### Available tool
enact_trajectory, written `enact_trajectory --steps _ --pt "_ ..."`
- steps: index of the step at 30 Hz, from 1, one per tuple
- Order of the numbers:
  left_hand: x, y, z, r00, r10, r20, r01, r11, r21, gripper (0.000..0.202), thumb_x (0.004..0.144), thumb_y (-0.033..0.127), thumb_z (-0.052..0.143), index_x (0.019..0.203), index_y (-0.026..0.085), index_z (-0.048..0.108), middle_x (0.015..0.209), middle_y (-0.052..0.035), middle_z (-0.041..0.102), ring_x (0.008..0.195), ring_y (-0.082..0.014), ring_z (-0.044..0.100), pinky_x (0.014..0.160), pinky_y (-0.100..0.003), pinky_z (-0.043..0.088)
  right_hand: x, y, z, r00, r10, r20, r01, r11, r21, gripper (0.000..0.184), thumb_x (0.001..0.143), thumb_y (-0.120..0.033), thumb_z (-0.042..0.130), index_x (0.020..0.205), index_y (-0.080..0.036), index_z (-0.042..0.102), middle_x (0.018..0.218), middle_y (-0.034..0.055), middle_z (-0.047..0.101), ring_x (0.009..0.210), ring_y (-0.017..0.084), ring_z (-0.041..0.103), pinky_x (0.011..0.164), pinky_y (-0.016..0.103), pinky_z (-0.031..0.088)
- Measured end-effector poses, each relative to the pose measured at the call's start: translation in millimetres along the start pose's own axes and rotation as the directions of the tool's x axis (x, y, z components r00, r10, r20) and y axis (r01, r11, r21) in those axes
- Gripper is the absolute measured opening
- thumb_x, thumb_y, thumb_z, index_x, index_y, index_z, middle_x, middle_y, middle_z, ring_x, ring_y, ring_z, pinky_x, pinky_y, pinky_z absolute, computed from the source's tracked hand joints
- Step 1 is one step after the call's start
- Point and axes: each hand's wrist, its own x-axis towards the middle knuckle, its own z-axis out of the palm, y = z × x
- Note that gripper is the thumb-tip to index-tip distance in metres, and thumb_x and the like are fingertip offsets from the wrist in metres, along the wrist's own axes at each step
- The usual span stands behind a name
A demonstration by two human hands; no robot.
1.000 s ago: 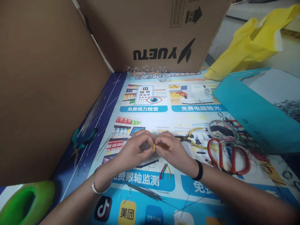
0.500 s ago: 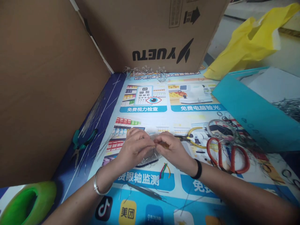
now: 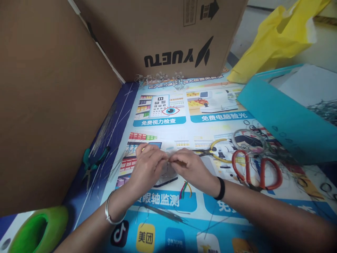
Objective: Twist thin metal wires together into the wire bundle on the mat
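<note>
My left hand (image 3: 149,166) and my right hand (image 3: 190,168) meet over the printed mat, fingertips almost touching. Both are closed in a pinch on a piece of thin wire (image 3: 168,170), whose fine loops show faintly beneath the fingers. Its exact shape is too small and partly hidden to make out. Just below my right hand lie short red, green and yellow strands (image 3: 185,189). Yellow-handled pliers (image 3: 214,151) rest beyond that hand, beside red-handled scissors (image 3: 259,172). A bundle of straight wires (image 3: 164,213) lies nearer to me.
Cardboard panels (image 3: 168,31) stand at the left and back, with small wire pieces (image 3: 160,77) along their foot. Teal-handled pliers (image 3: 91,162) and a green tape roll (image 3: 56,225) are at left. At right are a wire coil (image 3: 235,135), a blue box (image 3: 279,123) and a yellow bag (image 3: 273,45).
Both hands have shifted slightly left, still pinching together. The camera view has tilted a little. The tools and wires on the mat stay where they were.
</note>
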Motion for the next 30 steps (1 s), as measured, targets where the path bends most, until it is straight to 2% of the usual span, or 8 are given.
enact_trajectory --steps 5,9,12,19,24,27,30 --pt "0 2 1.4 1.000 0.010 0.029 -0.008 0.998 -0.061 0.014 0.083 0.007 0.052 0.078 0.019 0.058 0.077 0.0004 0.059 0.083 -0.0172 0.052 0.086 -0.038 0.032 -1 1 2 0.996 0.090 -0.013 -0.091 0.992 -0.083 0.015 0.071 -0.007 0.063 0.064 -0.018 0.056 0.062 -0.0040 0.058 0.062 0.011 0.053 0.062 0.024 0.036" --pt "1 1 -0.5 0.999 -0.002 0.034 0.006 0.993 -0.121 0.012 0.084 0.010 0.054 0.078 0.020 0.058 0.077 0.0004 0.059 0.082 -0.0172 0.052 0.083 -0.036 0.034 -2 0 1 0.997 0.075 -0.029 -0.079 0.986 -0.145 0.013 0.071 -0.012 0.065 0.066 -0.018 0.056 0.063 -0.0035 0.057 0.063 0.012 0.052 0.061 0.024 0.035" --pt "1 -1 -2.3 0.998 -0.057 0.028 0.061 0.977 -0.205 0.009 0.084 0.014 0.057 0.077 0.020 0.059 0.079 -0.0003 0.060 0.084 -0.0174 0.053 0.082 -0.036 0.036 -2 -2 -1 0.997 0.047 -0.056 -0.053 0.992 -0.111 0.009 0.073 -0.013 0.064 0.070 -0.019 0.058 0.066 -0.0027 0.060 0.065 0.012 0.055 0.063 0.025 0.038" --pt "1 -2 -0.1 0.976 -0.214 0.025 0.195 0.828 -0.525 0.007 0.083 0.024 0.062 0.078 0.019 0.061 0.080 -0.0032 0.062 0.082 -0.0171 0.057 0.079 -0.035 0.045 -4 -9 -4 0.985 -0.065 -0.162 0.061 0.998 -0.029 0.007 0.080 -0.018 0.060 0.074 -0.021 0.062 0.073 -0.0001 0.068 0.073 0.014 0.061 0.071 0.029 0.045" --pt "0 0 0.3 0.971 -0.237 -0.013 0.192 0.818 -0.542 0.004 0.080 0.021 0.063 0.077 0.018 0.062 0.079 -0.0035 0.063 0.083 -0.0171 0.058 0.081 -0.037 0.046 -4 -11 -6 0.980 -0.092 -0.173 0.088 0.996 -0.033 0.011 0.078 -0.014 0.057 0.069 -0.020 0.059 0.068 -0.0007 0.065 0.068 0.014 0.059 0.068 0.029 0.043" --pt "0 1 -1.2 0.974 -0.229 -0.001 0.192 0.818 -0.542 0.004 0.081 0.021 0.062 0.077 0.018 0.062 0.079 -0.0035 0.063 0.081 -0.0169 0.058 0.080 -0.036 0.047 -4 -13 -7 0.986 -0.084 -0.145 0.083 0.996 -0.009 0.012 0.078 -0.015 0.054 0.068 -0.020 0.057 0.066 -0.0014 0.062 0.066 0.013 0.056 0.066 0.028 0.042" --pt "2 0 -3.7 0.984 -0.180 -0.016 0.151 0.867 -0.475 0.007 0.084 0.022 0.060 0.078 0.018 0.062 0.079 -0.0032 0.064 0.082 -0.0173 0.058 0.079 -0.035 0.045 -4 -14 -9 0.991 -0.068 -0.112 0.072 0.997 0.027 0.012 0.080 -0.016 0.051 0.070 -0.020 0.056 0.066 -0.0012 0.060 0.067 0.013 0.054 0.066 0.028 0.041"
